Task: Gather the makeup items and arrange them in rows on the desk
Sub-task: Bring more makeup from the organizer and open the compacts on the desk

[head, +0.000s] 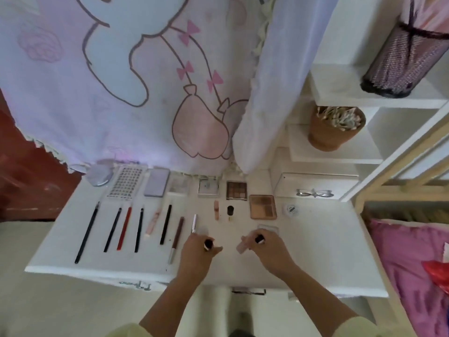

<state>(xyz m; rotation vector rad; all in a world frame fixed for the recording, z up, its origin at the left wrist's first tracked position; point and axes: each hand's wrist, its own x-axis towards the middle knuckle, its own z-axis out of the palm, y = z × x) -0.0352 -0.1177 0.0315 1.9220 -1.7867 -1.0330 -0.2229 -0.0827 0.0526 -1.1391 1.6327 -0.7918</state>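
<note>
Head view, blurry, so item IDs are rough. Left hand (pixel 197 251) sits at lower centre of the frame, fingers curled round a small dark-capped tube (pixel 208 243). Right hand (pixel 268 249), just right of it, pinches a pinkish tube (pixel 243 247) with a dark cap. Both are low over the front of the desk (pixel 320 254); I can't tell whether either tube touches it. The flat cases line the back edge, ending in the eyeshadow palette (pixel 237 190); the tan palette (pixel 263 206) sits lower, out of line. The pencils lie in a row at centre left. My read: the tube row is half built, with only the pink lipstick (pixel 216 209) and small bottle (pixel 229 212) placed. Main risk: the left wrist is right beside the brown pencil (pixel 177 239) and silver stick (pixel 194 223), so a sideways sweep would knock them askew or roll them toward the front edge. Second risk: a tube set on end could tip, and the upright bottle likewise if bumped. A clear case (pixel 268 228) lies just behind the right hand and could get shoved.
</note>
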